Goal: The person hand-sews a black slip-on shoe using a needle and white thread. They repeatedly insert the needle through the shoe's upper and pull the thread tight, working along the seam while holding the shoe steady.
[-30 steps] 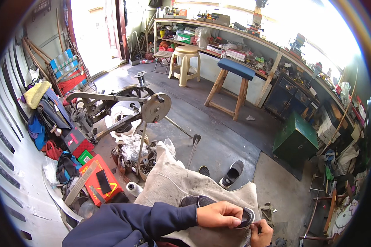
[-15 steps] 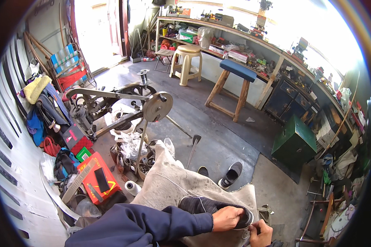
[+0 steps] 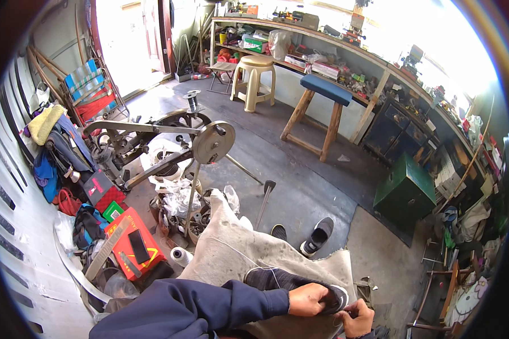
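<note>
A dark grey knit shoe [image 3: 266,278] lies across the beige cloth [image 3: 226,254] over my lap. My left hand [image 3: 308,299] grips it near its opening, the fingertips curled in and partly hidden. Close beside it, at the pale-edged end of the shoe, my right hand [image 3: 357,319] is closed in a pinch; whatever sits between those fingertips is too small to make out. White thread [image 3: 237,248] runs over the cloth toward the shoe, and a thin loop shows near the right fingers.
At the left stand a hand-cranked machine [image 3: 181,141] with a wheel and a red box [image 3: 131,243] bearing a phone [image 3: 138,246]. A thread cone [image 3: 180,256] is beside the cloth. Ahead are a pair of shoes [image 3: 318,236], a blue-topped stool [image 3: 325,90] and a green box [image 3: 404,186].
The view has shifted slightly. Both hands stay at the same end of the shoe, and my right fingers have moved a little against its edge.
</note>
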